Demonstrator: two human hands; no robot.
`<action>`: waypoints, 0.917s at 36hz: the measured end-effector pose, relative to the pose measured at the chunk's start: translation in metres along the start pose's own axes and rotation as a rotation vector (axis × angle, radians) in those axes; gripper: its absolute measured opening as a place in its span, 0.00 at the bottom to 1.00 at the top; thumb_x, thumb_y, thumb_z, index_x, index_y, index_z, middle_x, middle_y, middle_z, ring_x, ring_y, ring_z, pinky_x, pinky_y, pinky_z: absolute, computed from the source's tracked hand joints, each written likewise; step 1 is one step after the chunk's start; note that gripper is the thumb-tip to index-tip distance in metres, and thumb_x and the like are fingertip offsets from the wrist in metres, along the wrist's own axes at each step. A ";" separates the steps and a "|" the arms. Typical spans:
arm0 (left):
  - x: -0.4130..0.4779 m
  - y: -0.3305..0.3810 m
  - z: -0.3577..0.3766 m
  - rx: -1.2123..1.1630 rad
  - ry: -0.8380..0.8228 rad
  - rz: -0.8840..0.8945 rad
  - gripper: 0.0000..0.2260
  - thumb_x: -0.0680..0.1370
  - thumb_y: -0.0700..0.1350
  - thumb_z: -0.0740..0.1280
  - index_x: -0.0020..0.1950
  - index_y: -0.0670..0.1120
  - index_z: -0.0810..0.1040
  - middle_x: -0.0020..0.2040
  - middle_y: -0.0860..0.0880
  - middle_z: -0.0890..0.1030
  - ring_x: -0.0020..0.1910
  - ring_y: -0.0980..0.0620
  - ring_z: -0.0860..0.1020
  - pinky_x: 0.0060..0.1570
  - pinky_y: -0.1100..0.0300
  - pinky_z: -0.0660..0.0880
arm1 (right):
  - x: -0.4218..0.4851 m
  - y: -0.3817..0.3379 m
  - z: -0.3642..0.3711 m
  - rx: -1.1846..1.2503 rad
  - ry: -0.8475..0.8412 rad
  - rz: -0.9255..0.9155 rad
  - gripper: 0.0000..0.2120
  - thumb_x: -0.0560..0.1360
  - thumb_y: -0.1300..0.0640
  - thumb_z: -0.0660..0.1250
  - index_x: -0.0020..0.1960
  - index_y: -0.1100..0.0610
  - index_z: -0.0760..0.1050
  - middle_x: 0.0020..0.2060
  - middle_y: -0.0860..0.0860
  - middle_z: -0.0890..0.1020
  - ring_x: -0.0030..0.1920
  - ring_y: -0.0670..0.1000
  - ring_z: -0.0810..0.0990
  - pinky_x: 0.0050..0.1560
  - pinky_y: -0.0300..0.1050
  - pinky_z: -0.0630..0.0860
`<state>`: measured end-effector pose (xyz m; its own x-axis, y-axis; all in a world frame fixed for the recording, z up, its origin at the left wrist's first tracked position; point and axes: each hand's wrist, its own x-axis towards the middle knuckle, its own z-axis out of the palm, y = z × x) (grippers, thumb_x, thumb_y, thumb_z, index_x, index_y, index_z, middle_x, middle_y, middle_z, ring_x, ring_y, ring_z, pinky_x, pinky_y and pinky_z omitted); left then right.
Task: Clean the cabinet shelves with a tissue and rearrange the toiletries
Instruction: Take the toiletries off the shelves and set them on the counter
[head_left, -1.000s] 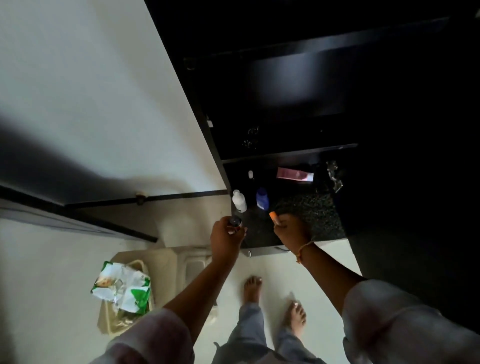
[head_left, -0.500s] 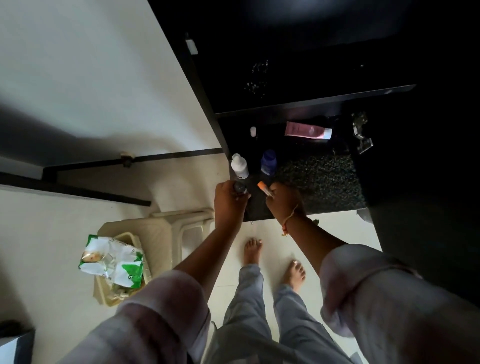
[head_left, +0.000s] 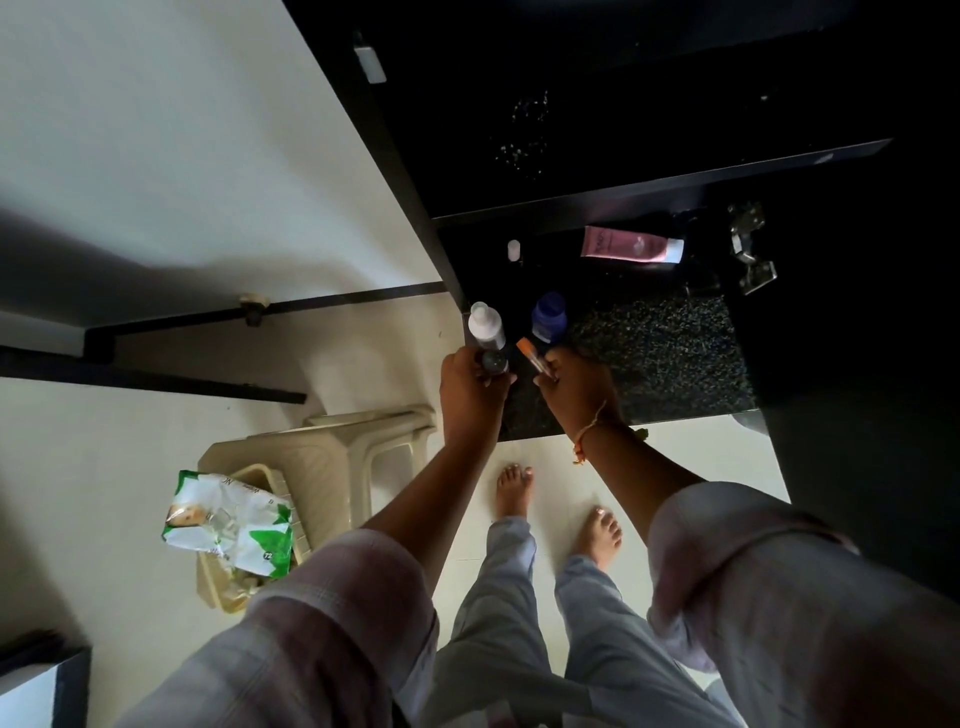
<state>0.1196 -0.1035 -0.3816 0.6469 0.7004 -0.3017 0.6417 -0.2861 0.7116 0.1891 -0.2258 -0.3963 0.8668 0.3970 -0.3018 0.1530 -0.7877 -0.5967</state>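
The open dark cabinet (head_left: 649, 104) fills the upper right of the view. Its lower shelf (head_left: 670, 358) has a speckled surface.

Both forearms reach forward and up from rolled pale sleeves to the front left corner of that shelf.
- Left hand (head_left: 470, 389): back of hand toward the camera, fingers curled round a small dark bottle (head_left: 493, 361). The bottle stands upright at the shelf's front edge.
- Right hand (head_left: 576, 387): fingers curled, pinching a slender orange-tipped stick (head_left: 530, 353). The stick tilts up and to the left. A thread bracelet (head_left: 589, 434) circles the wrist.

A cream plastic stool (head_left: 363, 452) stands on the floor, left of the arms. A basket (head_left: 228, 592) rests on it and holds a crumpled green-and-white tissue packet (head_left: 228, 519).

Items on the shelf:
- Pink tube (head_left: 628, 244): lies flat at the back, white cap to the right.
- White bottle (head_left: 485, 327): upright, just behind the dark bottle.
- Blue-capped jar (head_left: 549, 317): upright, just behind the stick.
- Small white cap-like item (head_left: 514, 250): at the back left; type cannot be determined.
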 end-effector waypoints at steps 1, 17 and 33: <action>0.001 0.000 0.000 -0.003 0.001 -0.003 0.13 0.68 0.45 0.75 0.49 0.47 0.77 0.47 0.50 0.77 0.41 0.57 0.74 0.37 0.70 0.66 | 0.000 0.000 0.000 -0.005 -0.003 -0.007 0.11 0.73 0.57 0.73 0.53 0.59 0.79 0.51 0.58 0.82 0.51 0.60 0.82 0.46 0.43 0.73; -0.001 -0.001 0.001 0.012 -0.042 -0.007 0.21 0.65 0.46 0.79 0.53 0.46 0.75 0.50 0.48 0.78 0.45 0.52 0.78 0.42 0.62 0.73 | -0.009 0.003 -0.011 -0.019 -0.050 -0.032 0.18 0.72 0.57 0.74 0.59 0.59 0.77 0.59 0.59 0.77 0.54 0.60 0.79 0.53 0.49 0.77; -0.067 0.047 -0.063 0.211 0.107 0.264 0.28 0.70 0.58 0.73 0.62 0.42 0.73 0.57 0.44 0.76 0.56 0.45 0.72 0.53 0.60 0.65 | -0.063 -0.037 -0.092 -0.247 0.081 -0.190 0.19 0.77 0.41 0.62 0.58 0.55 0.76 0.57 0.55 0.77 0.53 0.56 0.77 0.45 0.44 0.75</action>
<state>0.0808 -0.1225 -0.2880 0.7621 0.6456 -0.0484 0.5361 -0.5874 0.6063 0.1728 -0.2648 -0.2866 0.8449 0.5174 -0.1360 0.4182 -0.7974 -0.4351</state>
